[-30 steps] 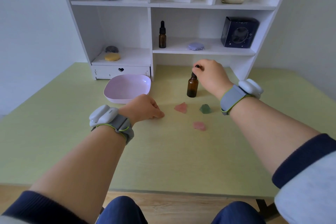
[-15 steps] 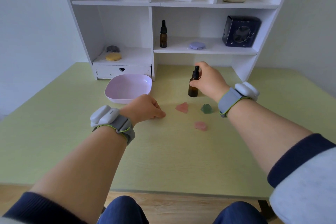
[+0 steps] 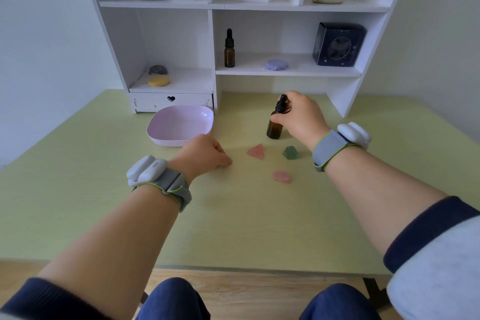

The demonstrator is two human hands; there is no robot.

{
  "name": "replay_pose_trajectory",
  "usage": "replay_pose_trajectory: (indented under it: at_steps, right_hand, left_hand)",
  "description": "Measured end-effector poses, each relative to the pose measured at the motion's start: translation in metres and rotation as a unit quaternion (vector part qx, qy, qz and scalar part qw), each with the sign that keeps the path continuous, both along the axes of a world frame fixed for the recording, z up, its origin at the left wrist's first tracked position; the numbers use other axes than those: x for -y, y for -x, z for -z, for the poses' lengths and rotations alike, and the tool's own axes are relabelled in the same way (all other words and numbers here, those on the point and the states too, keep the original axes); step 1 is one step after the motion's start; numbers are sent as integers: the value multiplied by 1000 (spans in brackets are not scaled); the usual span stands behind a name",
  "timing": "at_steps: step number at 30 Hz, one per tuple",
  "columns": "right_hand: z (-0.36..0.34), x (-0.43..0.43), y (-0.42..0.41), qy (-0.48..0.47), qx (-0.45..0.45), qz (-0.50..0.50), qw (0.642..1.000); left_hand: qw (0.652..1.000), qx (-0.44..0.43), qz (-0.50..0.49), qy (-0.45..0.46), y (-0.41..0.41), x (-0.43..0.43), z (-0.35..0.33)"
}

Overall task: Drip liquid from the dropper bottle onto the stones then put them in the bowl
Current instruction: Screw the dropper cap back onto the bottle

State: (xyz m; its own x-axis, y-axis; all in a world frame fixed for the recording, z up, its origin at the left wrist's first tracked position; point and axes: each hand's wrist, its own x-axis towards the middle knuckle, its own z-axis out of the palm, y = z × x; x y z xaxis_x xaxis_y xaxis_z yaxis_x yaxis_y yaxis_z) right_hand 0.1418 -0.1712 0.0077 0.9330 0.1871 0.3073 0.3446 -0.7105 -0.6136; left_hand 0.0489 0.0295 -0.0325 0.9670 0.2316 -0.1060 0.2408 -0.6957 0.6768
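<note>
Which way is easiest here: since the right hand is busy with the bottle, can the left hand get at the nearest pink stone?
Probably yes. The left hand rests as a loose fist on the table, and only bare tabletop lies between it and the pink stone. The right hand holds the dropper bottle farther back.

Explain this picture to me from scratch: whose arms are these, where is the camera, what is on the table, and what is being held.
No machine here: these are a person's two bare arms, seen from a camera worn on their head, looking forward and down. Each wrist carries a grey band with a white pod.

On the green table lie three small stones: a pink one, a green one and a paler pink one nearer the person. A pink bowl, empty, stands to the left. Behind is a white shelf unit with small items, including a second dropper bottle.

The right hand has its grip on the brown dropper bottle, which stands upright on the table. The left hand rests as a loose fist, apparently holding nothing.
</note>
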Motion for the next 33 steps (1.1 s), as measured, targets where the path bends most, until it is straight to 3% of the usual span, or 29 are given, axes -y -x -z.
replay_pose_trajectory:
  at_steps: [6,12,22,33]
  right_hand:
    - [-10,10,10,-64,-5,1,998]
    - [-21,14,30,-107,-21,-26,994]
    - [-34,17,67,-159,-55,-80,983]
    - [-39,29,73,-191,-93,-77,974]
  left_hand:
    - [997,62,-25,40,-1,7,-11]
    - [987,160,-11,4,2,36,-31]
    - [979,202,18,-32,18,75,-40]
    - [981,193,12,-17,30,81,-44]
